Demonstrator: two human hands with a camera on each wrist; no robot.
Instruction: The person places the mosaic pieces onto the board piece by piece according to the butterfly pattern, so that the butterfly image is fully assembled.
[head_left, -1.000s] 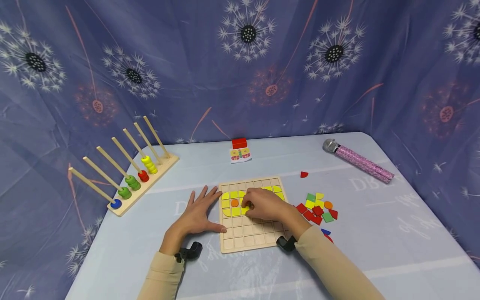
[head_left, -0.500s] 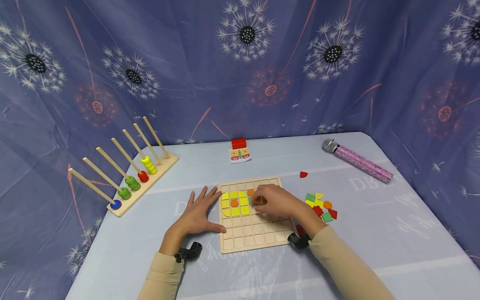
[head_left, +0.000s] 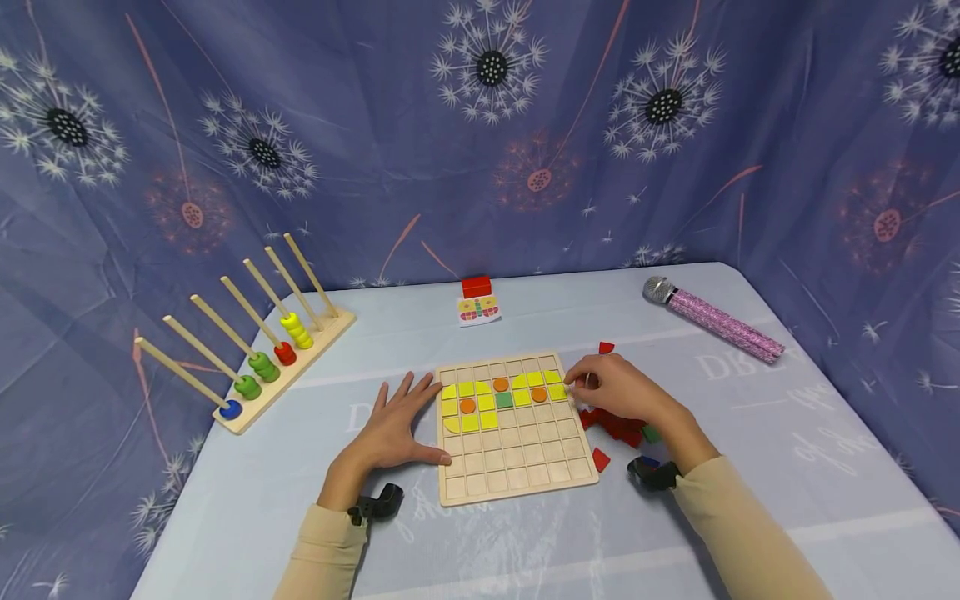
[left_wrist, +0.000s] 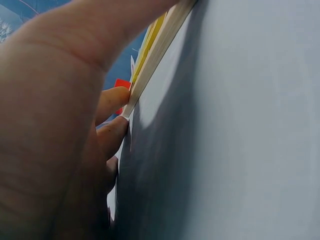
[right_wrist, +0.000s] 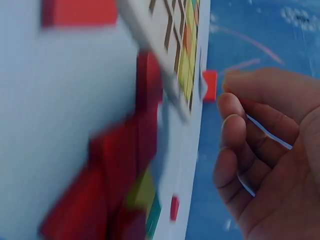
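Note:
A square wooden grid board [head_left: 517, 458] lies on the table. It bears yellow pieces [head_left: 468, 423], orange discs [head_left: 539, 394] and a green square [head_left: 504, 400]. My left hand [head_left: 393, 429] is spread beside its left side, with fingertips and thumb at that edge, as the left wrist view confirms. Past the board's upper right edge is my right hand [head_left: 618, 387], above the table. In the right wrist view its fingers [right_wrist: 232, 132] are loosely bent, the thumb close to the index fingertip, and no piece shows between them.
Loose red pieces [head_left: 617, 425] lie right of the board, partly under my right arm; one red piece [head_left: 601, 460] sits apart. A butterfly card [head_left: 478, 310] leans on a red block [head_left: 476, 287]. A peg rack [head_left: 300, 357] stands left, and a pink microphone [head_left: 720, 325] lies right.
My right hand has moved right, from over the board's pieces to past its right edge. The green square and right-hand yellow pieces are uncovered. My left hand stays in place.

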